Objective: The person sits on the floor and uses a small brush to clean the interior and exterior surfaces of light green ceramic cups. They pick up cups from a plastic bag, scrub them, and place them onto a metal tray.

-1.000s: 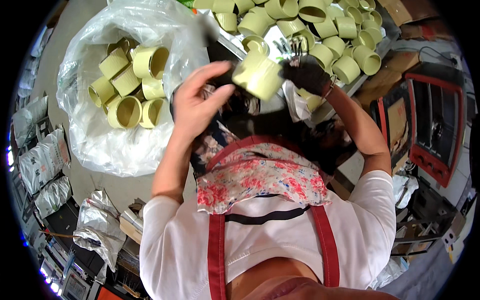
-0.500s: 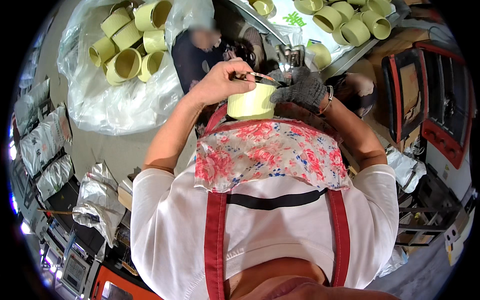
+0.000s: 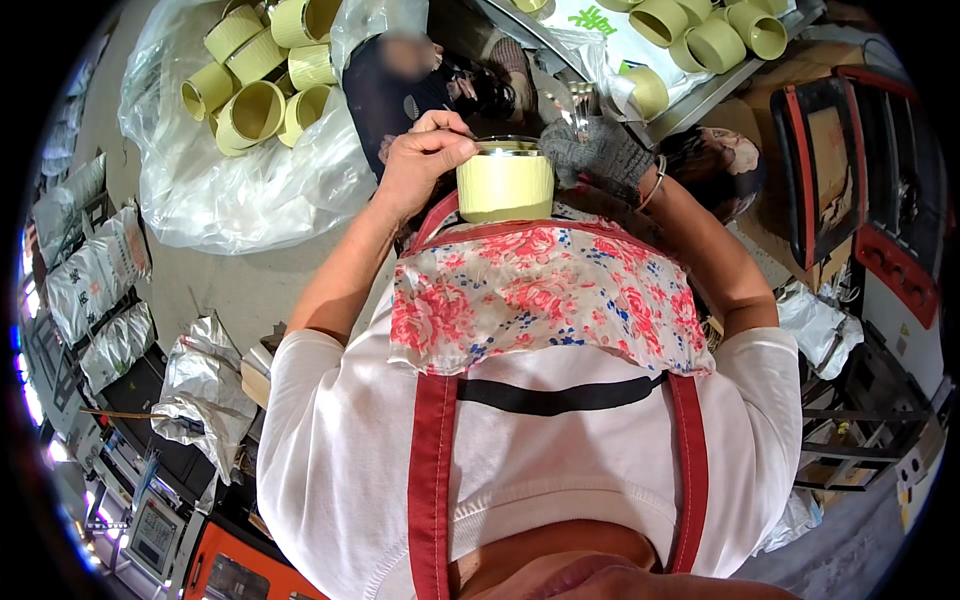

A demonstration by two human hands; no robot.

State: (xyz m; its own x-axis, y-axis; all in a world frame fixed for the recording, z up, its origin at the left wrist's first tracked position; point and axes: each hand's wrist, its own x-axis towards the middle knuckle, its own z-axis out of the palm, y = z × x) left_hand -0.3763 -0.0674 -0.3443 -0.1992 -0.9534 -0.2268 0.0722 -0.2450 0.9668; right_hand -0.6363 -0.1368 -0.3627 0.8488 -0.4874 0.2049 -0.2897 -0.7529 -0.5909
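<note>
A pale yellow ribbed cup (image 3: 505, 188) stands upright in front of my apron, a shiny metal ring (image 3: 508, 146) level around its mouth. My bare left hand (image 3: 428, 158) pinches at the left edge of the ring, fingertips closed. On the other side, my right hand (image 3: 603, 158) wears a dark grey knitted glove and is curled against the cup's right wall; part of its fingers is hidden. Just beyond the glove, several shiny metal pieces (image 3: 578, 105) stand close together, and whether the glove touches them I cannot tell.
At the far left, a clear plastic bag (image 3: 215, 205) holds several similar yellow cups (image 3: 255, 112). More cups (image 3: 715, 45) lie on a metal-edged table (image 3: 700, 112) at the far right. Red-and-black frames (image 3: 825, 170) stand at the right. Silver bags (image 3: 205, 385) are at the left.
The metal ring, tilted above the cup before, now lies level at its rim. My left hand has moved slightly left and my gloved hand's thumb no longer reaches across the cup's side.
</note>
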